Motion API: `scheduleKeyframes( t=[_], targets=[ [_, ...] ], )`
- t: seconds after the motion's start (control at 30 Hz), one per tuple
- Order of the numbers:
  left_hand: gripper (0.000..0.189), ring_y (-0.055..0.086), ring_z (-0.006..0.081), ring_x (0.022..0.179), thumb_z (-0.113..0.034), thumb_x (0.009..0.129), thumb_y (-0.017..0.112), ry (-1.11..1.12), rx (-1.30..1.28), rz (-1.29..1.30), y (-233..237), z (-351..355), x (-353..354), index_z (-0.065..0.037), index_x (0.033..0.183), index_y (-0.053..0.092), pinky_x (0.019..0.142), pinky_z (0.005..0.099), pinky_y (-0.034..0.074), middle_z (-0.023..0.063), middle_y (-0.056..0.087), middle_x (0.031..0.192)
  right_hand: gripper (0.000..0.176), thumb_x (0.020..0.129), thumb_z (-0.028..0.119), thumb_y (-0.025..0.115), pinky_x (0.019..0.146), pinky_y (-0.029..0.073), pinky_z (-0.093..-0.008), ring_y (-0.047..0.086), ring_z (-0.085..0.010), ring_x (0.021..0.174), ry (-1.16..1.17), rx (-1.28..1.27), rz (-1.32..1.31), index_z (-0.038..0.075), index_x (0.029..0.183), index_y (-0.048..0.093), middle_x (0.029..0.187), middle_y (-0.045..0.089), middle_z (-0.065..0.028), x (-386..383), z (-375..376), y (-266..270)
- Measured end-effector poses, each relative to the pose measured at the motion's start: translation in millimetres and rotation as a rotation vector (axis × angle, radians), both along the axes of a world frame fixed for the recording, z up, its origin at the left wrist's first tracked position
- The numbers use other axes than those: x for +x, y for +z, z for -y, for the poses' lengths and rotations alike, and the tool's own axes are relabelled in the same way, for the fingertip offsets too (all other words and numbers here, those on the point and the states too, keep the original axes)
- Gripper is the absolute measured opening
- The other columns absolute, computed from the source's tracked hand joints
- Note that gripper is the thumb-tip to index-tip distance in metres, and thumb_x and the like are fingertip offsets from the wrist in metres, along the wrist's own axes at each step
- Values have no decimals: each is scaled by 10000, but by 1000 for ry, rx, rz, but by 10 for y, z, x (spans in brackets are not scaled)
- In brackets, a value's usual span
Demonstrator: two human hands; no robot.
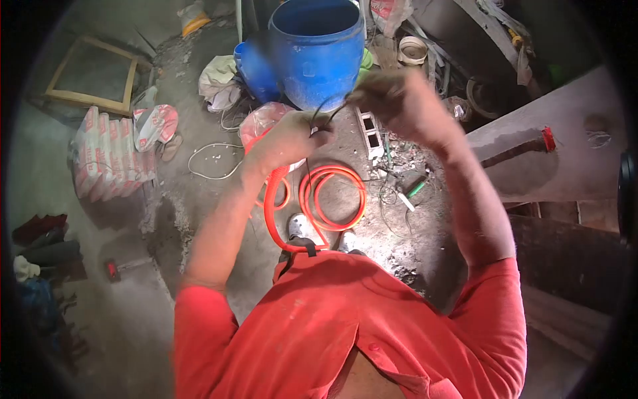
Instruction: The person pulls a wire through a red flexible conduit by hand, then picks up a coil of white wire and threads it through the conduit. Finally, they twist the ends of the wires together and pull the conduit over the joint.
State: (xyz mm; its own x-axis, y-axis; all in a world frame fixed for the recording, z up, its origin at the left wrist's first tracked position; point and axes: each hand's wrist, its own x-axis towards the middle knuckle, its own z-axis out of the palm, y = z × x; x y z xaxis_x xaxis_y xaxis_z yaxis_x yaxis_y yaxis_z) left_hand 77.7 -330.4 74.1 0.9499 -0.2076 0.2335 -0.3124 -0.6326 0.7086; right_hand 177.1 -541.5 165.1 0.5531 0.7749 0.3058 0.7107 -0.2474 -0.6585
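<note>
In the head view my left hand (292, 141) is closed, with a thin dark wire (320, 108) pinched at its fingertips. The wire arcs across to my right hand (395, 106), whose fingers are also closed around it; their tips are partly blurred. An orange flexible conduit (269, 209) runs from beneath my left hand down to my waist. Whether the left palm also grips this conduit is hidden. On the floor below the hands lies a coil of orange conduit (364, 199).
A large blue barrel (319, 63) stands ahead, beside a smaller blue container (256, 73). Stacked red-and-white bags (109, 156) sit at left, under a wooden frame (126, 96). A hollow block (370, 133), debris and a green tool-like item (417, 189) lie at right.
</note>
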Motion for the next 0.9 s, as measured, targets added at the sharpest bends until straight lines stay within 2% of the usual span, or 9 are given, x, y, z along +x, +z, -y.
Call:
scheduleKeyframes(
  t=[0.13, 0.33, 0.47, 0.5, 0.57, 0.63, 0.8, 0.83, 0.9],
  targets=[
    [192, 672, 346, 843, -188, 878, 613, 187, 42, -137, -1037, -466, -55, -2, 917, 640, 736, 413, 496, 203, 673, 856, 139, 896, 121, 682, 542, 405, -242, 481, -44, 610, -201, 31, 191, 18, 979, 726, 700, 628, -1, 98, 523, 813],
    [176, 652, 371, 782, -173, 874, 638, 535, 63, 23, -1190, -882, -406, 2, 881, 652, 668, 418, 494, 213, 664, 851, 201, 939, 179, 600, 670, 422, -218, 518, -53, 735, -740, -37, 91, 19, 994, 710, 797, 635, 1, 572, 1791, 1183],
    [188, 643, 309, 700, -177, 849, 673, 411, -51, -34, -491, -783, -338, 5, 895, 671, 649, 382, 490, 180, 662, 807, 235, 929, 223, 576, 705, 448, -277, 529, -91, 729, -1098, -196, 36, 37, 970, 713, 780, 626, -35, 1240, 3077, 150],
    [199, 624, 254, 672, -185, 844, 682, 348, -70, -69, -347, -787, -388, 6, 901, 678, 639, 364, 481, 152, 656, 776, 231, 905, 242, 610, 656, 431, -300, 492, -101, 672, -865, -161, 270, 37, 914, 715, 707, 577, -16, 1225, 3311, -238],
    [228, 567, 127, 632, -207, 838, 697, 300, -128, -232, 176, -662, -530, 10, 907, 688, 606, 321, 451, 74, 624, 693, 227, 922, 285, 638, 597, 405, -258, 475, -59, 640, -801, -110, 43, 74, 901, 721, 679, 545, 41, 1354, 3840, -1164],
    [232, 562, 115, 634, -210, 846, 686, 273, -82, -292, 544, -600, -580, 15, 904, 686, 600, 316, 449, 63, 616, 679, 201, 911, 265, 649, 545, 376, -245, 454, -58, 595, -1001, -69, -319, 77, 872, 708, 658, 537, 49, 1043, 3544, -1533],
    [244, 492, 62, 535, -230, 885, 639, 247, -76, -474, 830, -537, -511, 9, 844, 671, 488, 261, 402, 2, 579, 643, 223, 901, 287, 664, 459, 332, -240, 402, -44, 532, -1000, -69, -498, 71, 856, 692, 637, 497, 63, 686, 2969, -2260],
    [236, 468, 54, 494, -226, 888, 631, 248, -87, -483, 834, -530, -487, -2, 818, 660, 443, 258, 382, -10, 576, 639, 312, 892, 335, 678, 608, 491, -296, 600, -132, 670, -952, -205, -611, 50, 1016, 703, 772, 655, -18, 726, 2939, -2304],
    [239, 479, 59, 492, -224, 887, 632, 240, -71, -503, 851, -506, -429, -1, 806, 656, 439, 264, 389, -5, 582, 640, 500, 892, 361, 670, 918, 503, -387, 649, -270, 1071, -786, -395, 38, 27, 1261, 616, 1163, 681, -159, 546, 2407, -2080]
  ],
)
